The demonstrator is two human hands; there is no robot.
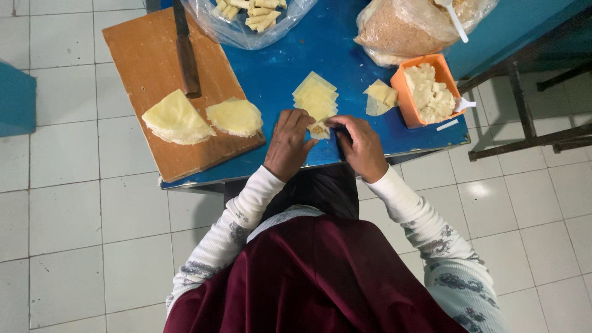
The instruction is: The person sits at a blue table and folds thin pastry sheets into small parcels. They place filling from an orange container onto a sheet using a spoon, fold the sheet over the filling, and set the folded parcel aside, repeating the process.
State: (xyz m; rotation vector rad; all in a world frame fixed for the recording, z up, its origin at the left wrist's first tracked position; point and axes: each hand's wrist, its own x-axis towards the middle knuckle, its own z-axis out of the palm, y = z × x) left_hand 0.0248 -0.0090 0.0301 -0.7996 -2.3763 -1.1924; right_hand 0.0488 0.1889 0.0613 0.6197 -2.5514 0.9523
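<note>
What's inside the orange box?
The orange box is heaped with pale, crumbly chunks of filling. A white spoon rests at its right edge, handle sticking out. The heap covers the bottom of the box, so whatever lies underneath cannot be seen.

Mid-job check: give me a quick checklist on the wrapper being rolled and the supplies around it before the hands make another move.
1. Both hands on the wrapper: left hand, right hand - ok.
2. Spare wrappers beside it - ok.
3. Filling in the orange tub - ok.
4. Filling inside the roll - cannot tell.
5. Knife on the cutting board, apart from the hands - ok.
</note>
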